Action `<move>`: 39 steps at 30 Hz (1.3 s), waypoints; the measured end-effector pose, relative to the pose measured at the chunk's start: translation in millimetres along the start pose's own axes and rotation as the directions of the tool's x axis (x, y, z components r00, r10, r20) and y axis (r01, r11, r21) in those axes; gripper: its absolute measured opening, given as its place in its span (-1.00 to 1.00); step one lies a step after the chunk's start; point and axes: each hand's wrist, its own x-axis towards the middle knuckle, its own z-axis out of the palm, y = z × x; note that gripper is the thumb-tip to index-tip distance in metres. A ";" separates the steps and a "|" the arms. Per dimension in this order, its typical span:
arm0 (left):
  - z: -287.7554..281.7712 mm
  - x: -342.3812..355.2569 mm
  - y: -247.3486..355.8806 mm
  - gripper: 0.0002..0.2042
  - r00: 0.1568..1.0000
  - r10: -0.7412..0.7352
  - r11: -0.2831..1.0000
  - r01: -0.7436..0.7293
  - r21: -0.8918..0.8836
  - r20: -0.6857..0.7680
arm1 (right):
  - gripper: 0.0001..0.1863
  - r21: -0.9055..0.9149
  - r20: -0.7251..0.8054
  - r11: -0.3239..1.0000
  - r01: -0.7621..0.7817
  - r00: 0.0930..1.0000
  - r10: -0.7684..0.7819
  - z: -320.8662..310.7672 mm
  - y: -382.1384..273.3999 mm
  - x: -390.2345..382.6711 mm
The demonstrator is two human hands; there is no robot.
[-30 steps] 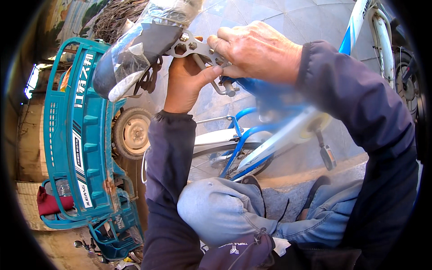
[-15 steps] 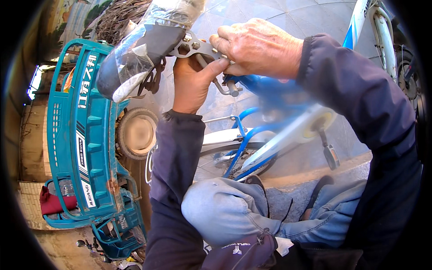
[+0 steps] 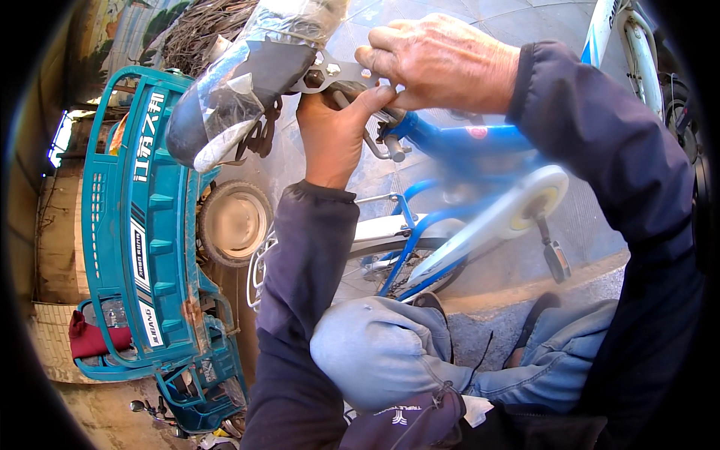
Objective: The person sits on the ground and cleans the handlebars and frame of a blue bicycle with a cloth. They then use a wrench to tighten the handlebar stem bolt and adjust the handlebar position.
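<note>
A small blue bicycle [image 3: 465, 150] stands in front of me. Its black saddle [image 3: 232, 82], wrapped in clear plastic, is at the top left. My left hand [image 3: 334, 135] grips the seat post just under the saddle. My right hand [image 3: 442, 64] holds a flat metal multi-hole wrench [image 3: 330, 75] set against the saddle clamp. Both forearms wear dark blue sleeves. The clamp bolt itself is hidden by my fingers.
A teal cargo tricycle [image 3: 142, 225] with a wheel [image 3: 234, 223] stands at the left. The bicycle's white chain guard [image 3: 502, 221] and a pedal [image 3: 555, 259] are at centre right. My knees in blue jeans [image 3: 390, 352] are below. Another white bicycle frame [image 3: 622, 37] stands at the top right.
The view has shifted slightly. My hands stay on the seat clamp, and the wrench has turned a little under the saddle.
</note>
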 end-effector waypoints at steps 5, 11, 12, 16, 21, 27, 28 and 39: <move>8.2 4.3 0.3 -0.69 0.999 -0.015 1.000 0.015 -0.002 -0.035 | -0.63 -0.051 -0.098 0.999 0.003 0.995 -0.008 3.9 7.2 -3.2; -13.3 -10.1 -18.9 -0.58 0.996 -0.076 0.987 0.081 -0.137 0.041 | -0.59 -0.051 -0.108 0.990 -0.134 0.986 0.128 3.7 -24.1 -6.7; -12.7 -13.8 -20.2 -0.51 0.990 -0.085 0.985 0.100 -0.139 0.114 | -0.60 -0.080 -0.117 0.986 -0.145 0.984 0.135 2.6 -26.1 -9.0; -8.3 -16.8 -13.8 -0.43 0.976 -0.069 0.979 0.106 -0.176 0.206 | -0.70 0.018 -0.285 0.999 -0.044 0.957 0.047 13.3 -10.4 -11.2; -21.0 -22.5 -19.1 -0.31 0.972 -0.068 0.956 0.128 -0.262 0.226 | -0.80 0.039 -0.086 0.982 -0.186 0.978 0.188 -12.8 -64.5 -23.7; -22.4 -22.8 -19.9 -0.21 0.955 -0.005 0.946 0.100 -0.309 0.296 | -0.71 0.155 -0.084 0.978 -0.141 0.984 0.155 7.9 -43.2 -40.7; -22.8 -23.8 -19.1 -0.20 0.960 -0.026 0.948 0.112 -0.298 0.278 | -0.71 0.223 -0.064 0.961 -0.163 0.981 0.181 2.8 -42.4 -39.0; -25.5 -19.7 -23.3 -0.23 0.948 -0.043 0.963 0.124 -0.239 0.316 | -0.66 0.816 0.375 0.338 -0.469 0.874 0.309 -18.8 -12.7 -28.7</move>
